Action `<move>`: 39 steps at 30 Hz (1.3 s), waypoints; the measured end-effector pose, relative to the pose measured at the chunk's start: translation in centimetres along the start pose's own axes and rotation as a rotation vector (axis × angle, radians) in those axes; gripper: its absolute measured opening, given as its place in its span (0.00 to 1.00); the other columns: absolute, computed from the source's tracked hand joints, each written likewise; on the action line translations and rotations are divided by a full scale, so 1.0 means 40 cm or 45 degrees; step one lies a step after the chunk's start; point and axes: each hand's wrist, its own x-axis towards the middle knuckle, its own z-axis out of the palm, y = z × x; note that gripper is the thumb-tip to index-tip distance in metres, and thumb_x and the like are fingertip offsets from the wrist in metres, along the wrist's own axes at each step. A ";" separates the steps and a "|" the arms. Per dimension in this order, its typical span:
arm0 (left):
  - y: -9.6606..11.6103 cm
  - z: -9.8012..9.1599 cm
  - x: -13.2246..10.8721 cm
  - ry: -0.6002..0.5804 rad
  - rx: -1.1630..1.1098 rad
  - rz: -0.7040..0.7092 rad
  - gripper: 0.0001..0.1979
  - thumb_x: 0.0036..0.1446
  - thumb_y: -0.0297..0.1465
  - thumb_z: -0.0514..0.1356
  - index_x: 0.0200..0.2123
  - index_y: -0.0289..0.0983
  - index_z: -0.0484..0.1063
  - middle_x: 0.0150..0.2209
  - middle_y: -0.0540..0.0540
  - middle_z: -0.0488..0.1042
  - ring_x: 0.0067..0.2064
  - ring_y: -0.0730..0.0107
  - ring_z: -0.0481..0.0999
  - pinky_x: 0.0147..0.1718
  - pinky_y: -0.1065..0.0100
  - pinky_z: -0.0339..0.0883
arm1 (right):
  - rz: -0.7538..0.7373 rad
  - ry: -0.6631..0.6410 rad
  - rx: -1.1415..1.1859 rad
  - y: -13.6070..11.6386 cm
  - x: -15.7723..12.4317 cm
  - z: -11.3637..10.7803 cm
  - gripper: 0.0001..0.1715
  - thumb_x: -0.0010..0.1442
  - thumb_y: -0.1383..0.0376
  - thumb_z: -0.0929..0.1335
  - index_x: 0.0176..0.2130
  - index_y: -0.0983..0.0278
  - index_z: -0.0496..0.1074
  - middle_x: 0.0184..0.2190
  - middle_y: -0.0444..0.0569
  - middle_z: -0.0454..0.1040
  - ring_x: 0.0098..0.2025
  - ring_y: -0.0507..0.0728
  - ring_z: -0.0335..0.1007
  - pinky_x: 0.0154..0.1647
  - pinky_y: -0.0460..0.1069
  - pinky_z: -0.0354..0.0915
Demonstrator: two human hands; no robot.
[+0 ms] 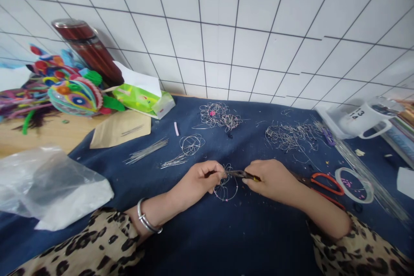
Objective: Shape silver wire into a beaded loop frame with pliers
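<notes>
My left hand pinches the upper left part of a small round wire ornament, a thin ring with a few pink beads on it and curled wire inside. In my right hand is a pair of pliers, its handles wrapped by the fingers. The plier jaws meet the wire close to my left fingertips; exactly what they grip is too small to tell. Another round wire piece lies beyond my left hand, beside a small bundle of cut wires.
Tangled wire and a looser wire heap lie at the back. Red-handled scissors and a bead dish are on the right, near a white mug. A plastic bag and a tissue pack sit left.
</notes>
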 end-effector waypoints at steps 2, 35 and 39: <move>0.001 0.000 -0.001 -0.006 0.003 0.007 0.08 0.56 0.32 0.53 0.29 0.34 0.68 0.19 0.55 0.60 0.21 0.78 0.58 0.24 0.74 0.55 | -0.023 -0.021 0.072 0.003 0.003 -0.003 0.12 0.57 0.62 0.62 0.26 0.64 0.68 0.25 0.42 0.68 0.27 0.48 0.61 0.27 0.44 0.48; -0.016 0.006 0.005 -0.016 -0.346 -0.060 0.05 0.55 0.28 0.54 0.30 0.33 0.67 0.21 0.54 0.62 0.20 0.80 0.59 0.23 0.74 0.55 | -0.067 0.351 -0.516 -0.053 -0.027 0.022 0.04 0.56 0.69 0.62 0.30 0.64 0.66 0.27 0.47 0.65 0.31 0.55 0.55 0.29 0.51 0.45; -0.014 0.002 0.006 -0.036 -0.304 -0.038 0.05 0.55 0.28 0.54 0.31 0.33 0.68 0.22 0.53 0.63 0.21 0.80 0.59 0.24 0.74 0.55 | -0.074 0.385 -0.571 -0.052 -0.029 0.023 0.04 0.56 0.70 0.62 0.30 0.63 0.65 0.26 0.46 0.64 0.30 0.56 0.54 0.29 0.51 0.44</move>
